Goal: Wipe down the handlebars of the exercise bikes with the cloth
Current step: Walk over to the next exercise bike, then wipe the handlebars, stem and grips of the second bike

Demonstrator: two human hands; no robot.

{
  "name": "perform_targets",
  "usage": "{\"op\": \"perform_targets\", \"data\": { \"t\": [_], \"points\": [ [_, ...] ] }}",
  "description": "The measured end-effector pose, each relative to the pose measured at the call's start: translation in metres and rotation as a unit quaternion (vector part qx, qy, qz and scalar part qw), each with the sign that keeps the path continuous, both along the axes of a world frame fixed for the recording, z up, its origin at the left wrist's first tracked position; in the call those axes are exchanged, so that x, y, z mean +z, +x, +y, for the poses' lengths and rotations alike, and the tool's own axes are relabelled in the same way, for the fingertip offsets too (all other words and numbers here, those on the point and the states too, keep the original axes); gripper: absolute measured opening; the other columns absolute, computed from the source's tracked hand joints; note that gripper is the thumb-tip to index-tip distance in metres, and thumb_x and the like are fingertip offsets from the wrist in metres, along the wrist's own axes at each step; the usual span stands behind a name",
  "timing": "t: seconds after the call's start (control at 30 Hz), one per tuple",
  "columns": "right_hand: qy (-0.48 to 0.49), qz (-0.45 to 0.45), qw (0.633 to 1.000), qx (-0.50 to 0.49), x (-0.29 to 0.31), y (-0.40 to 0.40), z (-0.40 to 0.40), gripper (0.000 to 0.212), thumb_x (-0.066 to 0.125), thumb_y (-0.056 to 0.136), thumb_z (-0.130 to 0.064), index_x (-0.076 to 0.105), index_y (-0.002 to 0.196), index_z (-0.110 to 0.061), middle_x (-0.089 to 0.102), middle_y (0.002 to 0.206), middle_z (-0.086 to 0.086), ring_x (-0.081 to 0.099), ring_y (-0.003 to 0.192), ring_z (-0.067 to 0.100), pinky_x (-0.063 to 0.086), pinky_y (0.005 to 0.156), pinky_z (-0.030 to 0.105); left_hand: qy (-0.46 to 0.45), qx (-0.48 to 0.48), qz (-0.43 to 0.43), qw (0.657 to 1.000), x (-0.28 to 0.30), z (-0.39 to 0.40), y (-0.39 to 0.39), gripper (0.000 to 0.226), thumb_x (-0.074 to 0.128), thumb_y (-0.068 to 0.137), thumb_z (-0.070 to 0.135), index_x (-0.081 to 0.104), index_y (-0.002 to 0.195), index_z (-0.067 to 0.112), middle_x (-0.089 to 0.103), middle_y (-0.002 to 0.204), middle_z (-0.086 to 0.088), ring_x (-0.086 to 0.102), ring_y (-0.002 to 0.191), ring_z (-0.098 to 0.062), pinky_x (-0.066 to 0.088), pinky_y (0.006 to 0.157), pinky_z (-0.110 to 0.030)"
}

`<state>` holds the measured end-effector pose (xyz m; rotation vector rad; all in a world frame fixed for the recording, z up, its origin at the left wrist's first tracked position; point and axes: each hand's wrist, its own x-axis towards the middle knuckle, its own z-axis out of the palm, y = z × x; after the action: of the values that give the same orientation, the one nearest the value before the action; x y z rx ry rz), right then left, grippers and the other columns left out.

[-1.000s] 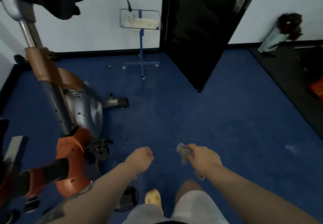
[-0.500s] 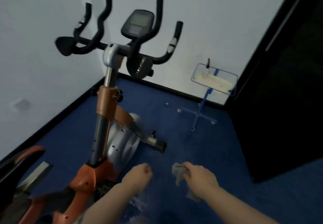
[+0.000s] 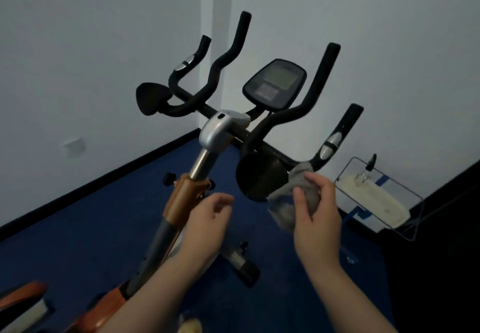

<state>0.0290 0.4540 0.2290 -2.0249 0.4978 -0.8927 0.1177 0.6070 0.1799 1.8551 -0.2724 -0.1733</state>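
Note:
An orange and silver exercise bike stands in front of me, its black handlebars rising around a grey console. My right hand grips a grey cloth and holds it against the lower right bend of the handlebars, beside the round black elbow pad. My left hand hovers empty with loosely curled fingers just right of the orange stem collar, touching nothing.
A wire rack on a blue stand holds a pale pad and a small bottle at the right. White walls meet in the corner behind the bike. Blue carpet covers the floor. A black door fills the lower right.
My view has swung up from the floor to the handlebars. My right hand rose with the cloth to the right handlebar bend. My left hand lifted and loosened from a fist.

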Motion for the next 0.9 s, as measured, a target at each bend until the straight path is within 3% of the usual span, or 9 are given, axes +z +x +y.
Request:
{"op": "perform_targets", "data": {
  "t": [0.1, 0.27, 0.4, 0.47, 0.57, 0.63, 0.7, 0.83, 0.9],
  "points": [
    [-0.148, -0.053, 0.988, 0.003, 0.020, 0.043, -0.011, 0.023, 0.057, 0.093, -0.023, 0.056, 0.115, -0.027, 0.043, 0.130, -0.005, 0.043, 0.113, -0.010, 0.038, 0.087, 0.000, -0.053, 0.028, -0.055, 0.997, 0.029, -0.015, 0.039, 0.019, 0.057, 0.092, 0.013, 0.066, 0.102, 0.026, 0.065, 0.089, 0.013, 0.058, 0.080, 0.014, 0.042, 0.065, -0.001],
    [-0.314, 0.113, 0.939, 0.077, 0.000, 0.080, -0.001, 0.031, 0.062, 0.089, -0.024, 0.063, 0.119, -0.020, 0.058, 0.121, 0.001, 0.053, 0.111, 0.018, 0.049, 0.090, 0.036, -0.145, 0.012, -0.024, 0.989, 0.038, -0.043, 0.064, 0.022, 0.046, 0.097, 0.012, 0.064, 0.102, 0.023, 0.067, 0.097, 0.009, 0.062, 0.089, 0.000, 0.046, 0.073, -0.010],
    [-0.448, 0.073, 0.868, 0.201, -0.012, 0.059, -0.029, 0.020, 0.058, 0.084, -0.021, 0.058, 0.104, -0.021, 0.059, 0.106, 0.001, 0.053, 0.101, 0.019, 0.042, 0.086, 0.032, -0.184, 0.014, -0.016, 0.983, 0.024, -0.056, 0.057, 0.023, 0.044, 0.094, 0.022, 0.066, 0.098, 0.018, 0.066, 0.100, -0.006, 0.063, 0.097, -0.020, 0.051, 0.086, -0.037],
    [-0.421, 0.082, 0.876, 0.221, 0.001, 0.072, -0.039, 0.019, 0.058, 0.081, -0.021, 0.057, 0.101, -0.021, 0.056, 0.105, 0.000, 0.052, 0.097, 0.018, 0.042, 0.080, 0.030, -0.188, 0.034, -0.030, 0.981, 0.019, -0.059, 0.053, 0.025, 0.042, 0.093, 0.022, 0.066, 0.097, 0.015, 0.065, 0.098, -0.008, 0.062, 0.095, -0.022, 0.051, 0.085, -0.038],
    [-0.360, 0.107, 0.905, 0.200, 0.014, 0.089, -0.027, 0.022, 0.059, 0.079, -0.021, 0.057, 0.101, -0.021, 0.054, 0.107, 0.000, 0.049, 0.096, 0.017, 0.043, 0.074, 0.030, -0.233, 0.079, -0.025, 0.969, 0.019, -0.066, 0.045, 0.028, 0.040, 0.095, 0.023, 0.064, 0.093, 0.009, 0.064, 0.090, -0.010, 0.062, 0.086, -0.015, 0.051, 0.076, -0.021],
    [-0.426, 0.113, 0.852, 0.281, 0.008, 0.077, -0.030, 0.024, 0.054, 0.079, -0.025, 0.054, 0.103, -0.024, 0.055, 0.108, -0.001, 0.048, 0.096, 0.017, 0.042, 0.072, 0.029, -0.253, 0.088, -0.015, 0.963, 0.017, -0.071, 0.039, 0.032, 0.038, 0.097, 0.025, 0.064, 0.093, 0.008, 0.065, 0.089, -0.010, 0.063, 0.084, -0.013, 0.050, 0.074, -0.017],
    [-0.456, 0.121, 0.804, 0.361, 0.011, 0.071, -0.050, 0.024, 0.051, 0.078, -0.027, 0.050, 0.101, -0.027, 0.054, 0.103, -0.003, 0.049, 0.092, 0.016, 0.040, 0.070, 0.027, -0.274, 0.079, 0.009, 0.958, 0.015, -0.073, 0.036, 0.033, 0.038, 0.097, 0.029, 0.066, 0.095, 0.011, 0.068, 0.093, -0.009, 0.065, 0.091, -0.020, 0.053, 0.078, -0.026],
    [-0.388, 0.134, 0.853, 0.321, 0.028, 0.095, -0.056, 0.026, 0.057, 0.082, -0.021, 0.055, 0.107, -0.024, 0.054, 0.100, -0.001, 0.051, 0.087, 0.019, 0.046, 0.070, 0.038, -0.269, 0.097, 0.002, 0.958, 0.016, -0.076, 0.030, 0.036, 0.037, 0.097, 0.032, 0.068, 0.099, 0.015, 0.068, 0.099, -0.012, 0.064, 0.098, -0.027, 0.052, 0.088, -0.040],
    [-0.445, 0.139, 0.805, 0.368, 0.023, 0.086, -0.043, 0.027, 0.057, 0.082, -0.026, 0.057, 0.108, -0.024, 0.057, 0.103, -0.002, 0.051, 0.092, 0.019, 0.044, 0.073, 0.036, -0.279, 0.123, 0.002, 0.953, 0.016, -0.079, 0.025, 0.037, 0.038, 0.096, 0.032, 0.069, 0.101, 0.014, 0.070, 0.099, -0.011, 0.065, 0.099, -0.024, 0.053, 0.087, -0.033]
  ]
}}
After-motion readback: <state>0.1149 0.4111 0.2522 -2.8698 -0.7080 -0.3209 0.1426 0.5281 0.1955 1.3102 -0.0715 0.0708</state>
